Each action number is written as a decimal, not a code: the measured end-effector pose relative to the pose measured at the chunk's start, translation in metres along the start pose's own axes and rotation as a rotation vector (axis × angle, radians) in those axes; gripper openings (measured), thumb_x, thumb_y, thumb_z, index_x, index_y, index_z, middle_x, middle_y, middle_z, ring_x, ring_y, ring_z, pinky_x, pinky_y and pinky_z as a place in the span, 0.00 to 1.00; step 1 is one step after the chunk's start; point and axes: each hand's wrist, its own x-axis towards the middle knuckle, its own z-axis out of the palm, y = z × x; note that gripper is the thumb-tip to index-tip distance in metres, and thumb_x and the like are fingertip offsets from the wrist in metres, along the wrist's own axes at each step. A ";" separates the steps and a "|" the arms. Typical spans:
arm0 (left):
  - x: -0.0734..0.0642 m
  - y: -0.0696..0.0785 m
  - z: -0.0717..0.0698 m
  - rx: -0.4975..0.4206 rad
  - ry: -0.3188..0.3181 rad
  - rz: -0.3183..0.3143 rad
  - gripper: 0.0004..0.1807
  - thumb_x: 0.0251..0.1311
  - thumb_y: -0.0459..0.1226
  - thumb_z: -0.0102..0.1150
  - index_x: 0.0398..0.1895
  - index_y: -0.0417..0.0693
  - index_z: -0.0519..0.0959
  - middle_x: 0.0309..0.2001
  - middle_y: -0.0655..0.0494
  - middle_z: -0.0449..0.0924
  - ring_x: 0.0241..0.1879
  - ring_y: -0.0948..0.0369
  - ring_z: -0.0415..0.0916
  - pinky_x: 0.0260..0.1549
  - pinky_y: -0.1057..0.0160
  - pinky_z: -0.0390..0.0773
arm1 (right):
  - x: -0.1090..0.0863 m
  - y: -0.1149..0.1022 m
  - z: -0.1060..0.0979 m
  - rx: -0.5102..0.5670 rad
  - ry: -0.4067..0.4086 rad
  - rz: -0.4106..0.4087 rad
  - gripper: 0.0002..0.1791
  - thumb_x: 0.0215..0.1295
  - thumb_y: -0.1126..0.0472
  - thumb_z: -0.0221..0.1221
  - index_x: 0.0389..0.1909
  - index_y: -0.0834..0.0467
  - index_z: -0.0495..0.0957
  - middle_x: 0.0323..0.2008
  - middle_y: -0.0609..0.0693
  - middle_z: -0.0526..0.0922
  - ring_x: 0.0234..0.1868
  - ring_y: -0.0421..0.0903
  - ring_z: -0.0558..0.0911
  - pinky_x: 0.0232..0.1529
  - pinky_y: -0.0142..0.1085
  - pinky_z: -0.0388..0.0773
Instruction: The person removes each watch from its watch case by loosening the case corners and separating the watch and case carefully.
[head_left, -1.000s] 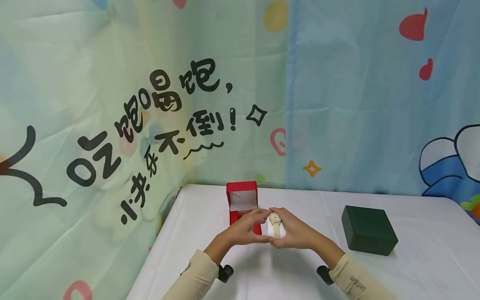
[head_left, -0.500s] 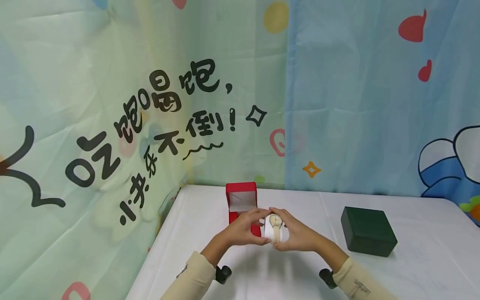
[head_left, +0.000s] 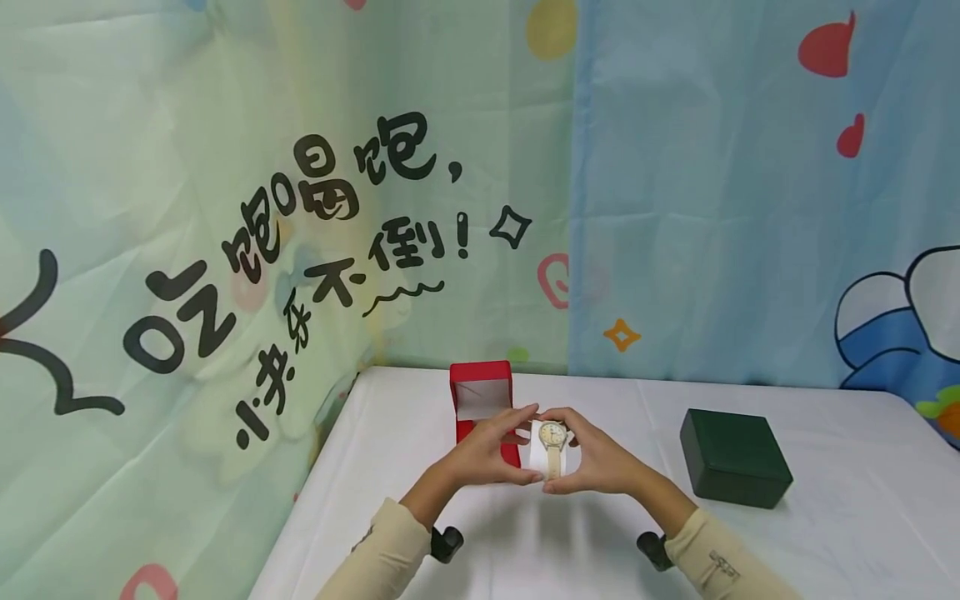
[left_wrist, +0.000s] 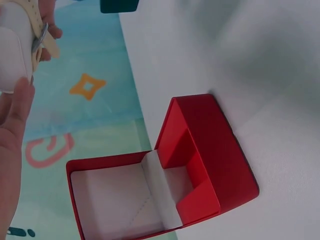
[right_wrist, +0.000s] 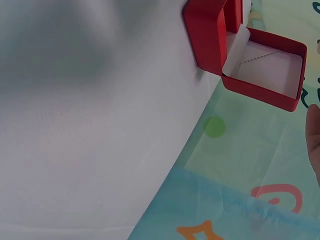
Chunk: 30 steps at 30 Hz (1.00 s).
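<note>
A watch (head_left: 553,436) with a cream strap and round dial is wrapped round a white cushion (head_left: 538,454), raised above the table. My left hand (head_left: 491,450) holds the cushion from the left, thumb below and fingers above. From the right, my right hand (head_left: 600,458) grips it with thumb and fingertips. In the left wrist view the strap's metal buckle (left_wrist: 40,39) shows at the side of the white cushion. Just behind my left hand stands an open red box (head_left: 480,371), its lid raised, lined in white; in the head view that hand hides part of it.
A dark green box (head_left: 737,458), closed, sits to the right on the white-covered table (head_left: 585,550). Printed curtains (head_left: 720,208) hang behind the table and along its left side. Small black devices (head_left: 446,544) are strapped at both wrists.
Both hands still hold the cushion with the watch. The cushion has turned slightly to face me, and the right hand's grip has opened wider round it. The boxes stay put.
</note>
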 end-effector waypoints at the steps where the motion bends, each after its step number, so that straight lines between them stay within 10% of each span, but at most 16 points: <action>1: 0.000 0.000 0.000 0.003 0.002 0.006 0.44 0.45 0.35 0.68 0.67 0.40 0.58 0.59 0.47 0.67 0.52 0.56 0.74 0.48 0.76 0.72 | 0.000 0.000 0.000 -0.001 0.009 -0.010 0.44 0.38 0.48 0.72 0.55 0.57 0.61 0.50 0.49 0.71 0.44 0.35 0.69 0.41 0.32 0.71; 30: 0.001 0.001 0.003 0.055 0.091 0.070 0.41 0.45 0.35 0.68 0.64 0.38 0.61 0.58 0.45 0.69 0.49 0.55 0.76 0.48 0.67 0.76 | 0.001 -0.011 -0.002 -0.040 0.012 0.001 0.45 0.42 0.52 0.70 0.59 0.61 0.57 0.54 0.54 0.70 0.43 0.39 0.70 0.38 0.32 0.75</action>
